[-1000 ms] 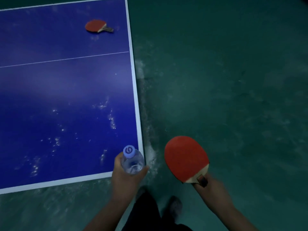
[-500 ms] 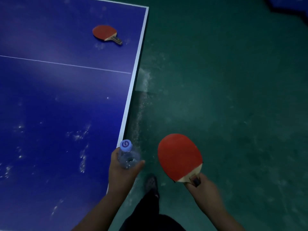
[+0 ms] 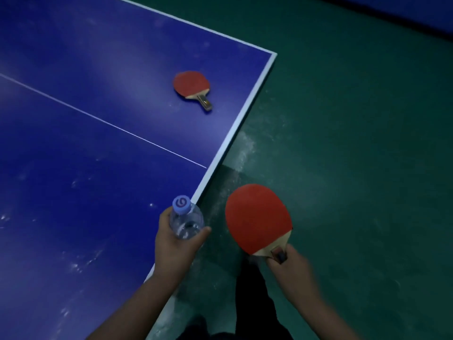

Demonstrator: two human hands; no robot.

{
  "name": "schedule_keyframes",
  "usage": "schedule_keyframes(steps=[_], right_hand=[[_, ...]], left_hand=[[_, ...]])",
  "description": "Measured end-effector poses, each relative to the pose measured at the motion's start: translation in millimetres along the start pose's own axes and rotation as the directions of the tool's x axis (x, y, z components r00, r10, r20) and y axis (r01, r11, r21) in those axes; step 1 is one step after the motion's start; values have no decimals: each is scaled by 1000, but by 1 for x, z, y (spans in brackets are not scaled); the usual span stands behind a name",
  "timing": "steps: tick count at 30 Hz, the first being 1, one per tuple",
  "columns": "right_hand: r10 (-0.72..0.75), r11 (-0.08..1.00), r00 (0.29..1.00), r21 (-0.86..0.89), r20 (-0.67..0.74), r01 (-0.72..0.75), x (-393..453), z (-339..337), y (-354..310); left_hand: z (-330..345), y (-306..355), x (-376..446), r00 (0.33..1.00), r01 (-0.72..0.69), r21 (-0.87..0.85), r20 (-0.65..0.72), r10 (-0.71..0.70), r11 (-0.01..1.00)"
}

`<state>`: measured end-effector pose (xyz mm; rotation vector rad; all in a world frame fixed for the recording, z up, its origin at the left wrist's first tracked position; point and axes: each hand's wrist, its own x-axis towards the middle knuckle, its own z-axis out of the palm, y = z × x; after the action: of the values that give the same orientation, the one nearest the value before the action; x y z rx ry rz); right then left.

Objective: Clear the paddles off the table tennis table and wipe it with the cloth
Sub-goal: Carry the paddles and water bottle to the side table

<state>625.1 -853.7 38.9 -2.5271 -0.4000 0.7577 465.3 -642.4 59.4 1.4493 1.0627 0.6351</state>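
Paddle (image 3: 257,218) — right hand (image 3: 291,268) grip on handle; left hand (image 3: 175,244) grip round capped bottle (image 3: 186,222) — clear, contents unclear.

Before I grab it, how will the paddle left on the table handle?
The paddle lies flat, so it should slide rather than roll. It looks stiff and probably light. Its handle points toward the table edge, an easy grip.

My right hand (image 3: 290,265) grips a red paddle (image 3: 257,218) by its handle over green floor (image 3: 355,143); my left hand (image 3: 175,244) holds a capped water bottle (image 3: 185,220) at the blue table (image 3: 73,168) edge. Ahead of both, a second paddle (image 3: 192,85) lies flat.
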Motion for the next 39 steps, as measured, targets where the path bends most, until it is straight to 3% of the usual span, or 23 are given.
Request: schedule_keyframes(steps=[6,11,17,23,29,39], right_hand=[[-148,982,976,-90,156,164,141,-38,-67],[-229,967,953,-69,196,246,240,-45,-138],[-300,953,936,4,184,304,346,-17,-243],[-267,964,951,28,154,266,432,30,-345],[-222,967,967,-96,126,234,474,71,-396],[-120,964,970,-209,210,164,472,81,-408]], left_hand=[[58,29,79,976,9,-15,-218,-12,1000],[79,43,151,944,13,-36,-329,-24,999],[81,50,259,922,15,-64,-384,-38,998],[76,43,342,918,67,-94,-384,-98,993],[74,39,381,894,119,-106,-420,-154,987],[70,39,398,868,193,-128,-441,-230,973]])
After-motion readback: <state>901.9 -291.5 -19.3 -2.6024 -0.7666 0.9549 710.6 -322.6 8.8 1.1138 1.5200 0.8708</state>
